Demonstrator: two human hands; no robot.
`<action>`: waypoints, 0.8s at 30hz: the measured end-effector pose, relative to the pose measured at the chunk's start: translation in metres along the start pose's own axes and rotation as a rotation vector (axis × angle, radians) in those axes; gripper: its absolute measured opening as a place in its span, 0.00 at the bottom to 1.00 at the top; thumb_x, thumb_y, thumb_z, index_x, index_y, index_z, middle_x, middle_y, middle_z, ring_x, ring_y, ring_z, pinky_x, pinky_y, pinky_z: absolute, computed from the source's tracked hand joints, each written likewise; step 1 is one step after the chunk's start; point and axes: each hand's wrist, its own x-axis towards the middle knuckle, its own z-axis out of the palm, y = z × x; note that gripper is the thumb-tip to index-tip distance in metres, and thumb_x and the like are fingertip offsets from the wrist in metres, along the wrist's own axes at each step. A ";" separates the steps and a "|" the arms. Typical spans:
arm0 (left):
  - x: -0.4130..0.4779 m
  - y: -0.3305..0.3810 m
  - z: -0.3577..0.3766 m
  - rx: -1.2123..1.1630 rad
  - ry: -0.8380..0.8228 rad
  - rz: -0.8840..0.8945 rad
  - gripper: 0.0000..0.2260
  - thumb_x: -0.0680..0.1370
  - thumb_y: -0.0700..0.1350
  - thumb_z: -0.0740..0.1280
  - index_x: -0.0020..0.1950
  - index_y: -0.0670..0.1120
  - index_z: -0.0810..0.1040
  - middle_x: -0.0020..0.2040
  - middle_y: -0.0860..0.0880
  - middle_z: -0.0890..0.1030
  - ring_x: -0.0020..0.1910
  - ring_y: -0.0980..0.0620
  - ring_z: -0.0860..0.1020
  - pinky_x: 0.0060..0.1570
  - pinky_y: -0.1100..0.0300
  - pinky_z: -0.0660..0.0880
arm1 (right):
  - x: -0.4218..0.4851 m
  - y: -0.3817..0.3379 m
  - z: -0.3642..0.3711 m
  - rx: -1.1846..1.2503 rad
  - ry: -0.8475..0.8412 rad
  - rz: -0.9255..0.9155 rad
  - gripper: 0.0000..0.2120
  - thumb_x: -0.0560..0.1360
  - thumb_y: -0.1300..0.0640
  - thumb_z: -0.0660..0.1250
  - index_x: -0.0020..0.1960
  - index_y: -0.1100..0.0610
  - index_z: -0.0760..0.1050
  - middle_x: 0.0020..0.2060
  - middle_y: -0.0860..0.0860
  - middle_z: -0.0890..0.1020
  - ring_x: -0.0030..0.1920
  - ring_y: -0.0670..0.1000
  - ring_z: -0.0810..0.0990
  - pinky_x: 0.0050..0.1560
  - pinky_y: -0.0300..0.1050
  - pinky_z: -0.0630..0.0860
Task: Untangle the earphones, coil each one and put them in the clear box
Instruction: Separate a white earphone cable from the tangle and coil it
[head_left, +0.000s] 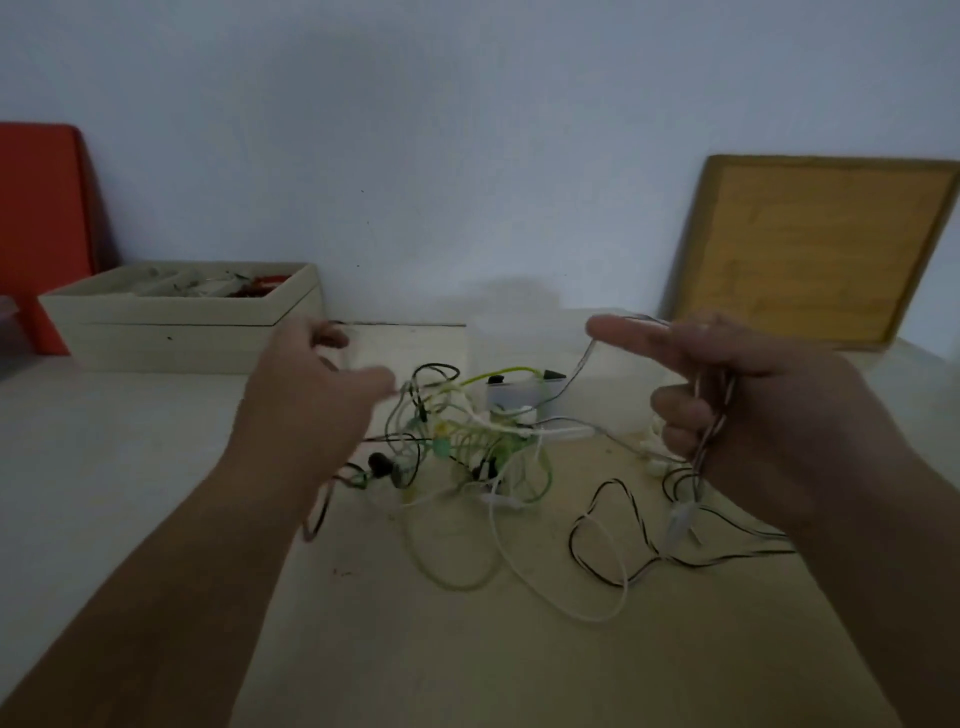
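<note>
Up above the table (467, 649), both hands hover over a tangle of earphones (467, 441) that lies in the middle, with green, white, yellow and black cords knotted together and loose loops trailing toward the near edge. The right hand (753, 405) has its grip clamped on a striped cable (707, 441). The lower fingers curl round several strands while the forefinger points straight out to the left. The cable drops from the hand to the table and snakes off there.

The left hand (306, 395) is raised with curled fingers. A dark loop (317, 514) hangs below its wrist, but the blur leaves it unclear whether the grip is closed on that cord. The clear box (483, 343) stands just behind the tangle, near the wall (467, 130).

A cream box (182, 332) of odds and ends sits far left beside a red board (41, 208), and a wooden board (821, 249) leans against the wall at right.
</note>
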 end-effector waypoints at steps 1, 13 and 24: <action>-0.004 -0.001 0.002 0.153 -0.050 0.091 0.21 0.70 0.42 0.73 0.61 0.51 0.73 0.52 0.49 0.73 0.45 0.51 0.74 0.45 0.55 0.73 | -0.001 0.001 0.002 -0.012 -0.015 0.007 0.12 0.68 0.58 0.64 0.36 0.52 0.59 0.55 0.53 0.85 0.20 0.46 0.67 0.23 0.38 0.64; -0.041 0.015 0.020 0.219 -0.575 0.583 0.19 0.67 0.71 0.67 0.53 0.63 0.80 0.48 0.62 0.80 0.49 0.65 0.77 0.50 0.61 0.72 | -0.011 -0.006 0.005 0.041 -0.212 -0.056 0.07 0.71 0.59 0.60 0.37 0.55 0.62 0.58 0.54 0.84 0.22 0.48 0.74 0.20 0.39 0.72; -0.032 0.018 0.013 0.087 -0.375 0.393 0.14 0.71 0.56 0.73 0.33 0.48 0.83 0.28 0.48 0.79 0.26 0.55 0.74 0.32 0.64 0.73 | 0.000 -0.015 -0.020 0.460 -0.713 -0.086 0.08 0.83 0.63 0.53 0.47 0.63 0.67 0.70 0.68 0.68 0.32 0.58 0.81 0.36 0.52 0.81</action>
